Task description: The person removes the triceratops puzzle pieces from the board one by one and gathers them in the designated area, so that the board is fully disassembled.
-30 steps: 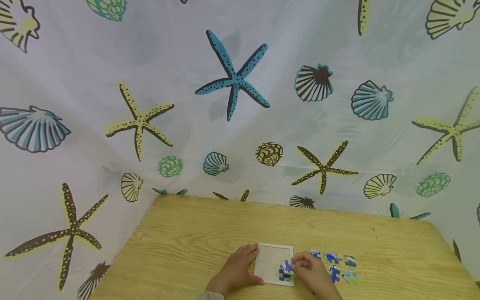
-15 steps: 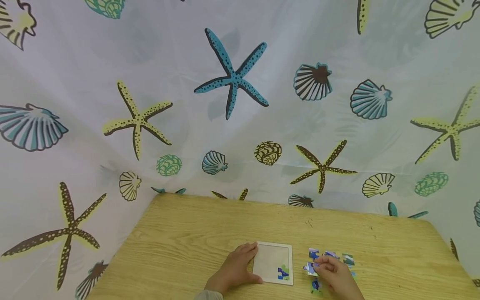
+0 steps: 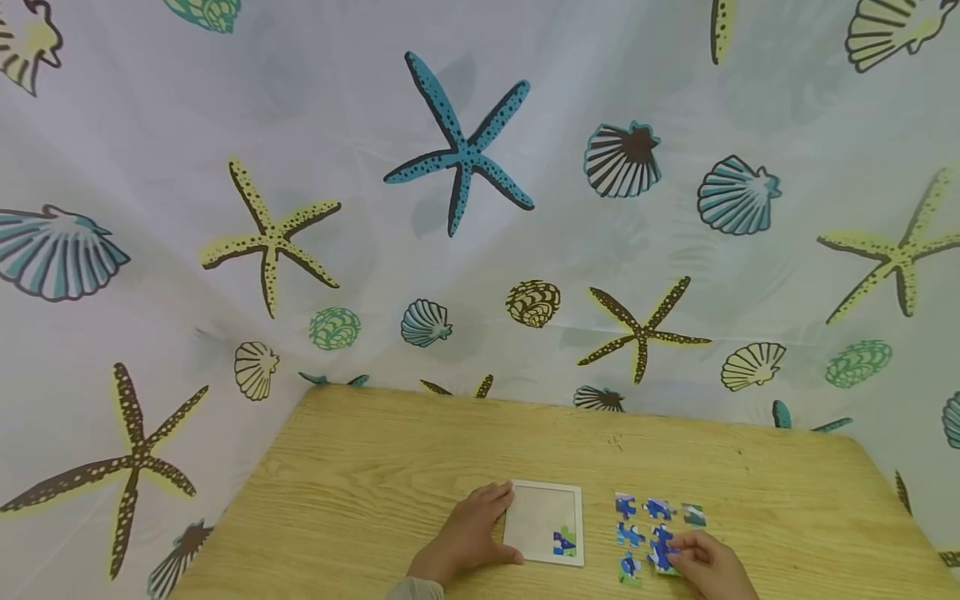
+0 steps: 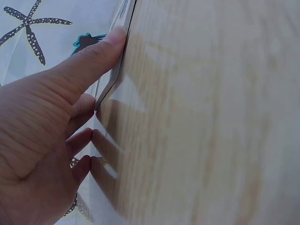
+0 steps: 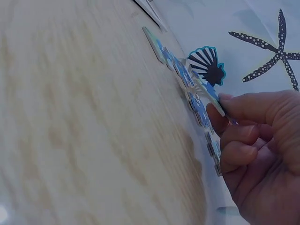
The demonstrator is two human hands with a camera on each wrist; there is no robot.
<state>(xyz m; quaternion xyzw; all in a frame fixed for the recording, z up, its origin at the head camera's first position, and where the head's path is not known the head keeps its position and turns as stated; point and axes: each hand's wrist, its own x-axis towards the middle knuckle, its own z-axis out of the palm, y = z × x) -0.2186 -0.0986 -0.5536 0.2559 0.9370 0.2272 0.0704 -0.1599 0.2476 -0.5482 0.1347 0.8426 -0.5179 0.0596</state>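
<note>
A white square puzzle tray (image 3: 543,484) lies on the table, with a small blue, purple and green section of jigsaw (image 3: 565,542) in its lower right corner. My left hand (image 3: 471,533) holds the tray at its left side, thumb at the near edge and fingers at the far left corner. In the left wrist view the thumb lies along the tray's edge (image 4: 117,70). To the right of the tray, my right hand (image 3: 708,562) pinches a jigsaw piece (image 5: 211,96) between thumb and index finger, tilted up close to the loose pieces.
Several loose jigsaw pieces lie right of the tray, among them a blue one (image 3: 630,534), a green-and-blue one (image 3: 630,568) and a dark green one (image 3: 693,513). A white curtain (image 3: 360,208) with starfish and shells hangs behind the wooden table (image 3: 360,483).
The right hand has gone from the tray's lower right corner to the loose pieces, where it let one piece down and then took hold of another farther right. The left hand stays on the tray.
</note>
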